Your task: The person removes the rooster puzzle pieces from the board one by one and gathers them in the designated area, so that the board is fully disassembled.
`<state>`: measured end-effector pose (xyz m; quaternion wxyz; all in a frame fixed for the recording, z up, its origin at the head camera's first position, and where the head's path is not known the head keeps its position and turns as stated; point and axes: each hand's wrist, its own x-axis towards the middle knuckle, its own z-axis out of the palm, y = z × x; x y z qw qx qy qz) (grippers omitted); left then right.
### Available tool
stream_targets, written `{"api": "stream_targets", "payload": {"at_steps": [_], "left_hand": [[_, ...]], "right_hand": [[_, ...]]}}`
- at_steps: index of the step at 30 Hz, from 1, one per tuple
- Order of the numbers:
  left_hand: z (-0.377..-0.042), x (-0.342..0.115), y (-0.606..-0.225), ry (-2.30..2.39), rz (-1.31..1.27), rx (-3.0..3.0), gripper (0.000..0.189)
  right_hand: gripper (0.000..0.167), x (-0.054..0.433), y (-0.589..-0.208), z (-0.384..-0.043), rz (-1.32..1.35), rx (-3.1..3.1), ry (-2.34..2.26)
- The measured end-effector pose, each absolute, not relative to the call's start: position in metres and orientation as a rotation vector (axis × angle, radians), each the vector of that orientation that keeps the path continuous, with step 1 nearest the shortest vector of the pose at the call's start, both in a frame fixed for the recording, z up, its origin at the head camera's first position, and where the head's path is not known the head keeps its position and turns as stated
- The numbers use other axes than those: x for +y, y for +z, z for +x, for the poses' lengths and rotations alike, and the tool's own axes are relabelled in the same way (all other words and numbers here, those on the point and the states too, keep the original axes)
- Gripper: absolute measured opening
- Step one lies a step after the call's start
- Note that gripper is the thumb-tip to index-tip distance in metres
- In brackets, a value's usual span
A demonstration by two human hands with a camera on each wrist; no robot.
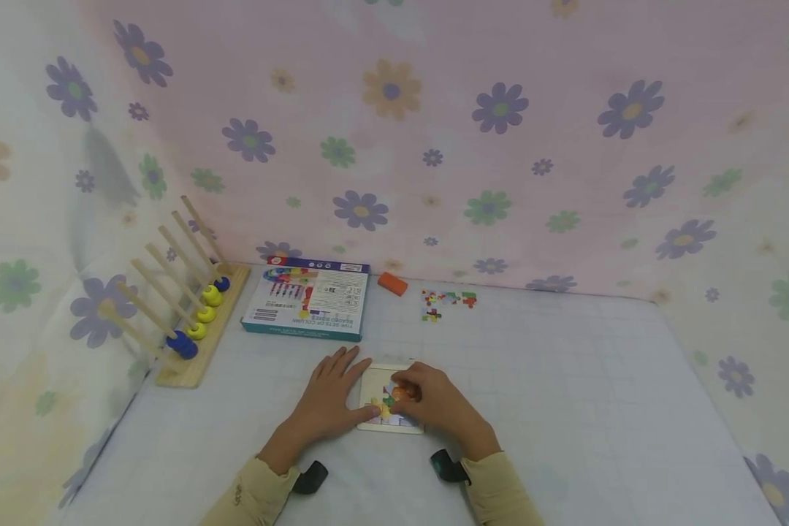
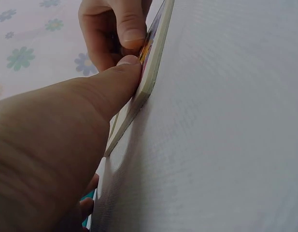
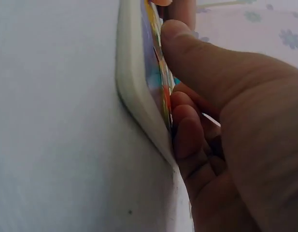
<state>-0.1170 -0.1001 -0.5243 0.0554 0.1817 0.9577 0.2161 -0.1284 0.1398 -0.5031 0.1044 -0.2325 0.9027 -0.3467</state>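
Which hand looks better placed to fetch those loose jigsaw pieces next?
Probably the right hand, though it's over the puzzle tray now: the loose jigsaw pieces lie beyond, nearer its side. The left hand, spread at the tray's left edge, is farther from them.

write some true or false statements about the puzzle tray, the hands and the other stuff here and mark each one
1. The thumb of the left hand rests on the puzzle tray. True.
2. The right hand is at the wooden rack. False: the right hand is at the right side of the puzzle tray.
3. Loose puzzle pieces lie outside the tray, beyond it. True.
4. All the beads on the rack are yellow. False: some beads are blue.
5. The flat box lies between the rack and the orange block. True.
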Motion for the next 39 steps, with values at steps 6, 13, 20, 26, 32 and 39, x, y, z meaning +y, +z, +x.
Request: {"api": "stream_targets", "payload": {"at_steps": [6,13,20,26,32,39], "left_hand": [[-0.116,-0.101,-0.522,0.66,0.54,2.906,0.086],[-0.116,-0.103,-0.524,0.664,0.533,2.888,0.087],[-0.118,-0.102,-0.526,0.659,0.528,2.876,0.089],[-0.118,-0.101,-0.525,0.665,0.528,2.882,0.088],[-0.118,-0.1,-0.525,0.659,0.556,2.901,0.087],[-0.119,-0.101,-0.526,0.655,0.556,2.9,0.087]], "right_hand": [[0.043,0.134,-0.502,-0.127,-0.671,2.682,-0.898],[0.042,0.134,-0.501,-0.126,-0.676,2.663,-0.95],[0.043,0.134,-0.498,-0.127,-0.667,2.652,-0.959],[0.04,0.135,-0.496,-0.127,-0.7,2.683,-0.924],[0.038,0.136,-0.495,-0.126,-0.728,2.692,-0.894],[0.037,0.134,-0.491,-0.126,-0.741,2.673,-0.893]]}}
